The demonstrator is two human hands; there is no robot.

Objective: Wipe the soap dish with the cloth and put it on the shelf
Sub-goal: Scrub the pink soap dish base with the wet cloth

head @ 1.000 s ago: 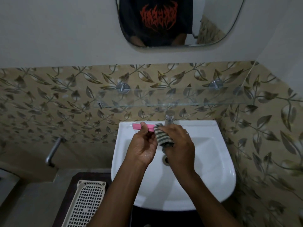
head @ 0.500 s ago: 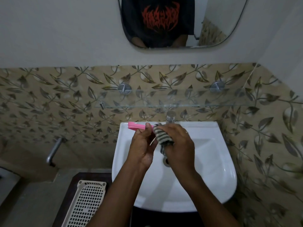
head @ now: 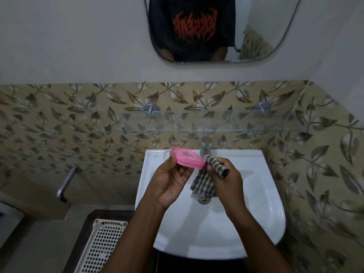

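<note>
My left hand (head: 171,182) holds a pink soap dish (head: 188,158) over the back left of the white sink (head: 256,213), tilted so its inside shows. A checked grey and white cloth (head: 204,184) is gripped in my right hand (head: 226,178); one rolled end touches the dish's right end and the rest hangs over the drain. The glass shelf (head: 216,125) runs along the tiled wall just above the tap, with nothing on it.
A chrome tap (head: 205,146) stands behind the dish. A cream perforated basket (head: 100,249) lies on a dark surface at lower left. A metal pipe (head: 66,184) sticks out of the left wall. A mirror (head: 216,30) hangs above.
The dish has turned from edge-on to tilted with its inside facing me. My right hand has drawn back to the dish's right end, and the cloth now hangs loose below.
</note>
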